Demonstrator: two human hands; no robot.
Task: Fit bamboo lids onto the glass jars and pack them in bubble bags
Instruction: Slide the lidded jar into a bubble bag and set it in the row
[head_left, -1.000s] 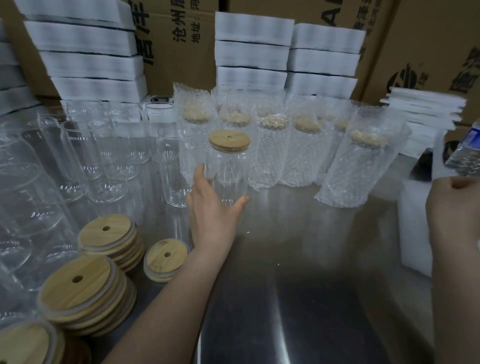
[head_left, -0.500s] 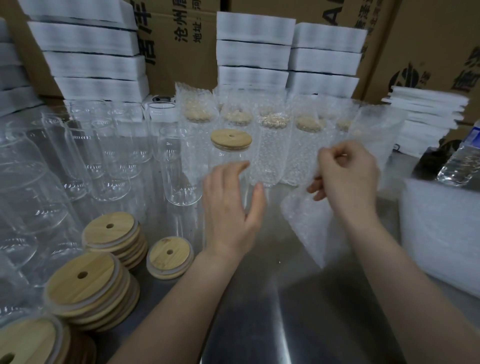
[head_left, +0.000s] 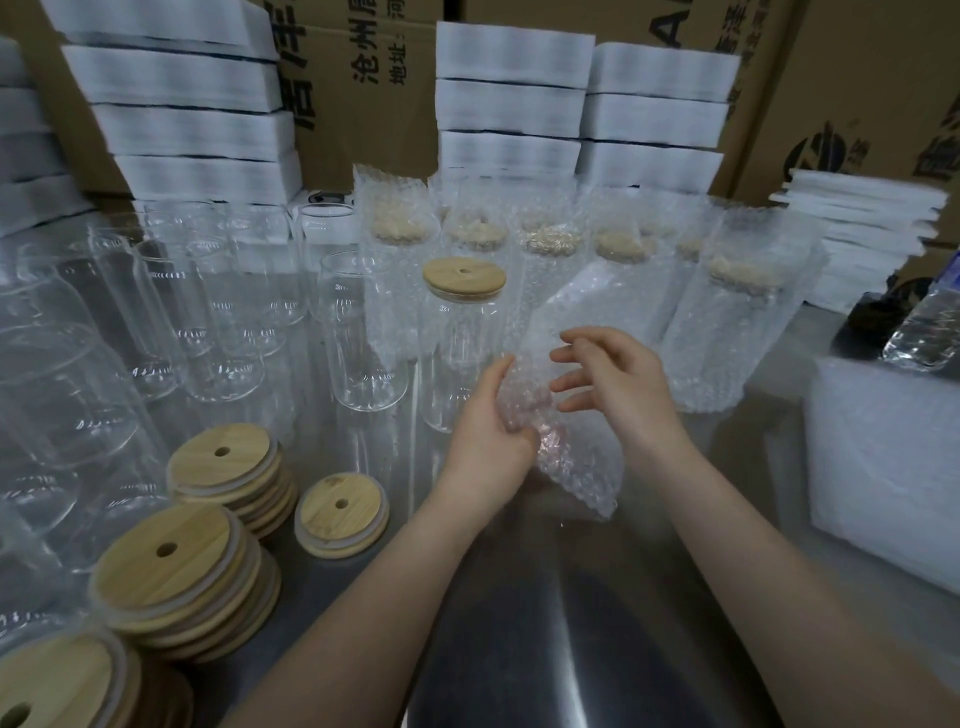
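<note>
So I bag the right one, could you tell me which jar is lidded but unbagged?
The jar just beyond the left hand; the bare jars lack lids, and the bagged jars are wrapped.

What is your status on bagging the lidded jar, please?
Left grip holds the bubble bag; right grip beside it, fingers spread. Lidded jar stands unbagged behind. Nothing blocks the jar.

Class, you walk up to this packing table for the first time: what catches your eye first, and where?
In the middle, the left hand grips a bubble bag while the right hand spreads its fingers by it. Just behind stands a bare glass jar capped with a bamboo lid; stacks of spare lids sit front left.
</note>
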